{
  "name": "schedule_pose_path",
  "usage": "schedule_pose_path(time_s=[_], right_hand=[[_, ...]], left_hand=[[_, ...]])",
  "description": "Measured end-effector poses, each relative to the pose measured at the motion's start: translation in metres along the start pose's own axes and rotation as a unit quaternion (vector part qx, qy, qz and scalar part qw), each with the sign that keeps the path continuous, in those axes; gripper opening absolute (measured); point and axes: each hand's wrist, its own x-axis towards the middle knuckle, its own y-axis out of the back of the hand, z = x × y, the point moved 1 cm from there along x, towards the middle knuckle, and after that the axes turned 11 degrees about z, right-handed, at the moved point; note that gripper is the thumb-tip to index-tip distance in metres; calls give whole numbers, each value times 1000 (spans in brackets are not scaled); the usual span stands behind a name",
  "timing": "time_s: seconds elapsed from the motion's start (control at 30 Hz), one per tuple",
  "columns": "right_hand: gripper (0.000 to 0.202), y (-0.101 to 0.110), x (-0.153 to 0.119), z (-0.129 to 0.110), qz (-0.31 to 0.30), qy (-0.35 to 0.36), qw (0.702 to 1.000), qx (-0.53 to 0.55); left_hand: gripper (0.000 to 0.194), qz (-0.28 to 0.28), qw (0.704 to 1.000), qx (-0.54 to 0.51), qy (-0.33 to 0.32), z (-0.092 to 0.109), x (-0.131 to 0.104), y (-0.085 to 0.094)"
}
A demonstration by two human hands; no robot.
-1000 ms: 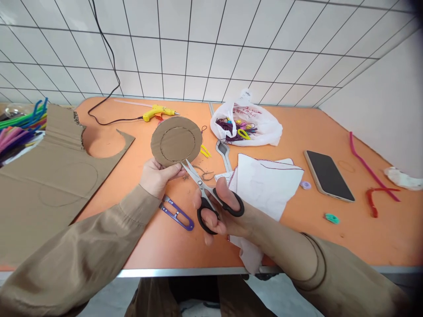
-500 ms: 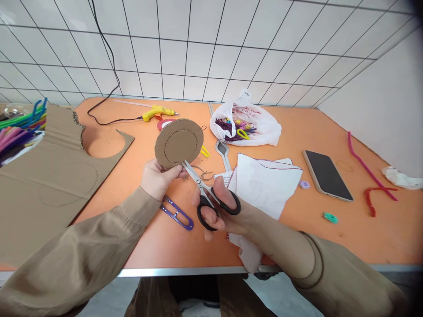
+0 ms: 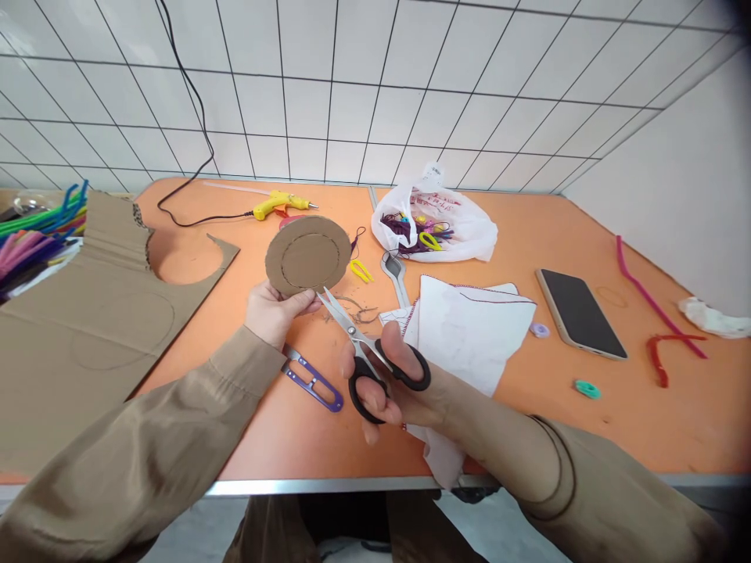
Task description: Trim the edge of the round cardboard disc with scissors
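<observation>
A round cardboard disc [image 3: 308, 255], with a smaller circle marked inside its rim, is pinched at its lower edge by my left hand [image 3: 275, 310]. My right hand [image 3: 381, 383] has its fingers through the black handles of a pair of scissors [image 3: 351, 330]. The blades are parted, and their tips are close to the disc's lower right edge. Below my left hand lies a purple thread snipper [image 3: 314, 381] on the orange table [image 3: 246, 450]. Thin curled cardboard trimmings [image 3: 364, 311] lie behind the scissors.
At left rests a large cut cardboard sheet [image 3: 111, 313] beneath colourful pipe cleaners [image 3: 41, 234]. A yellow glue gun [image 3: 282, 204] lies at the back, near a white plastic bag [image 3: 463, 234] of threads. To the right are white cloth [image 3: 469, 320], a phone [image 3: 580, 313] and red pipe cleaners [image 3: 660, 356].
The cardboard disc has shifted slightly left in my left hand. The scissors have opened a little wider, and their blades have come away from the disc's edge.
</observation>
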Motion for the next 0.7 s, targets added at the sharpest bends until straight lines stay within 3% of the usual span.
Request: schedule_pose_path(time_s=[0.1,0.3,0.5,0.7], right_hand=[[61,4,0,2,-36,27,999,-9],[54,7,4,-5,40,187,980,-55],[57,1,3,-5,83,146,984,-58],[55,1,3,2,45,70,996,32]], left_hand=[[31,-4,999,-16,41,1,4,4],[21,-60,995,-7,82,4,4,5],[18,-74,994,-4,76,4,2,2],[20,-35,998,-15,50,3,3,1]])
